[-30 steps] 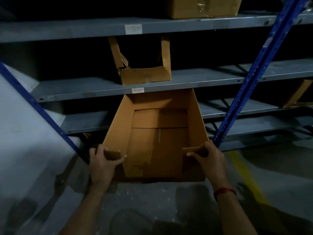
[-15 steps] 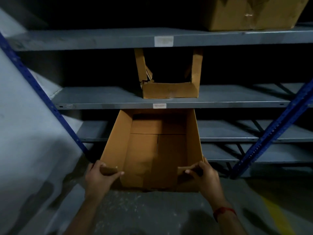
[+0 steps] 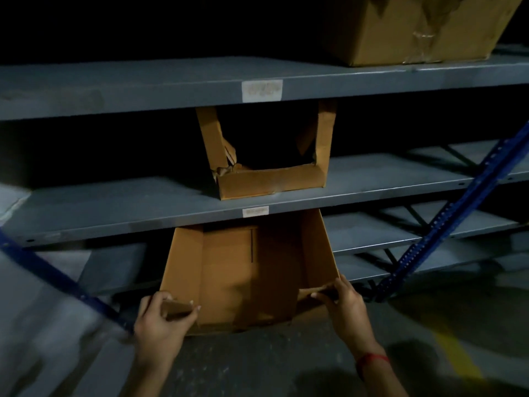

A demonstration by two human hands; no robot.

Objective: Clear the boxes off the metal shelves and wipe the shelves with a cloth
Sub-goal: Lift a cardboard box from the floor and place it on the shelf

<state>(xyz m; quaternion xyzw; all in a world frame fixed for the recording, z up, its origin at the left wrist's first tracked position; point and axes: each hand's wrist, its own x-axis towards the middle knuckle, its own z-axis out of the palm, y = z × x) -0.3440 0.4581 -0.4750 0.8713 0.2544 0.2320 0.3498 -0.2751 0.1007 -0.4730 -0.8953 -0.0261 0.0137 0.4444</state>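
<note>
- Open cardboard box [image 3: 252, 270], lower centre of frame, far end tucked under the middle grey shelf [image 3: 114, 213].
- Left hand [image 3: 160, 325] pinches the box's near left flap, thumb on top.
- Right hand [image 3: 347, 308] pinches the near right flap; red thread [image 3: 372, 359] on that wrist.
- Torn box [image 3: 269, 179] on the middle shelf, centre.
- Third box [image 3: 415, 27] on the top shelf [image 3: 143, 84], upper right.

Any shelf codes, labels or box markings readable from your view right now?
None can be read.
White label on the upper shelf front edge: faint marks, too blurred.
Small white label on the middle shelf front edge: too small and blurred.
The three cardboard boxes: no print visible.
</note>
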